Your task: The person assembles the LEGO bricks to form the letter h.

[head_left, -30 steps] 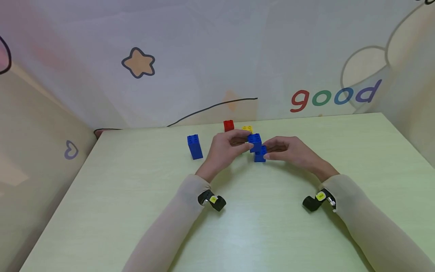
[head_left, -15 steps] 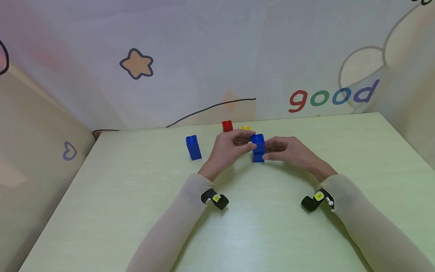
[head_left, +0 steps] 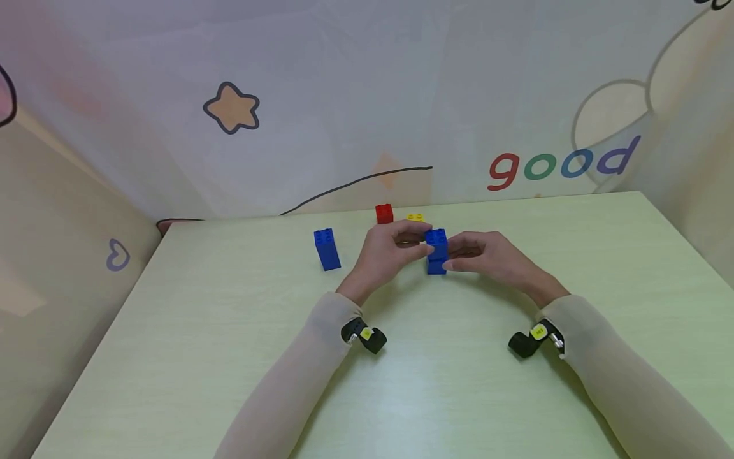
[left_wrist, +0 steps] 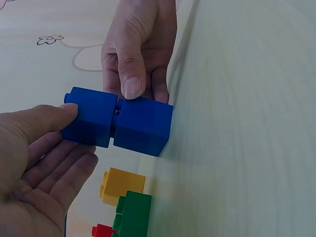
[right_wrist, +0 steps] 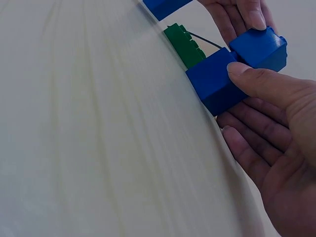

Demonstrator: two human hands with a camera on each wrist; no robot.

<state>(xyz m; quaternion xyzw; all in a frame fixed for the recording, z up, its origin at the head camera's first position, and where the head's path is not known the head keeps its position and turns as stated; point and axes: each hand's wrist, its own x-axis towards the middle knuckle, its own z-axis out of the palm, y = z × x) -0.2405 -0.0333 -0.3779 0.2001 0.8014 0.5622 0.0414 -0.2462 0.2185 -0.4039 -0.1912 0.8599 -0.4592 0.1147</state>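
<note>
Left hand (head_left: 392, 250) pinches upper blue building brick (head_left: 438, 243), right hand (head_left: 487, 256) lower brick (head_left: 436, 268), near the far edge of the surface (head_left: 516, 210).

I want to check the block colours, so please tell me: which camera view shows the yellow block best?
The left wrist view: the yellow block shows largest there, though the green block covers one corner. The head view shows only some of its studded top beyond the left hand; the right wrist view does not show it.

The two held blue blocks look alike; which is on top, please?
The upper blue block is pinched by the left hand, studs uncovered; the right hand holds the lower blue block.
</note>
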